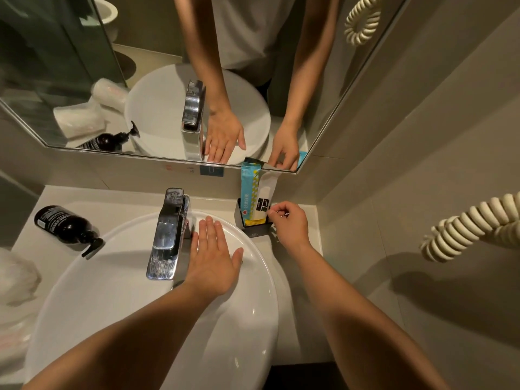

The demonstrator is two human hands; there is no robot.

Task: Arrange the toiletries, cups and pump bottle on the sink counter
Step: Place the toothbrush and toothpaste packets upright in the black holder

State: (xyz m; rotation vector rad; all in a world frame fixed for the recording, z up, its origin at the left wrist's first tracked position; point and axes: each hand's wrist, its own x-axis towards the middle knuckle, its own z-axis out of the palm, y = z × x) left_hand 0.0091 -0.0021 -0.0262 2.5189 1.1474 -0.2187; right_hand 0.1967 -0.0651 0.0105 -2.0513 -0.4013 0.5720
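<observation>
Head view: looking down on a white basin [253,327], both forearms reaching in.
Right hand: the right hand [289,220] pinches a thin cotton-swab-like stick [282,213] between thumb and forefinger, right beside the black holder [254,230]; probably meant to go in with the packets.
Holder: it sits on the counter [312,220] in the back right corner, against the wall, likely to keep the small items upright and out of the wet.
Toiletry packets: a blue and yellow packet [249,192] and a white packet [266,192] stand in the holder, leaning on the mirror edge.
Left hand: the left hand [213,257] lies flat and spread on the basin rim next to the faucet [168,232], grasping nothing (seemingly a brace while the other hand works).
Pump bottle: the dark pump bottle [66,225] lies on its side at back left, not yet stood up.
Cups: wrapped clear plastic bundles [17,274] at the left edge may be the cups; I cannot tell.
</observation>
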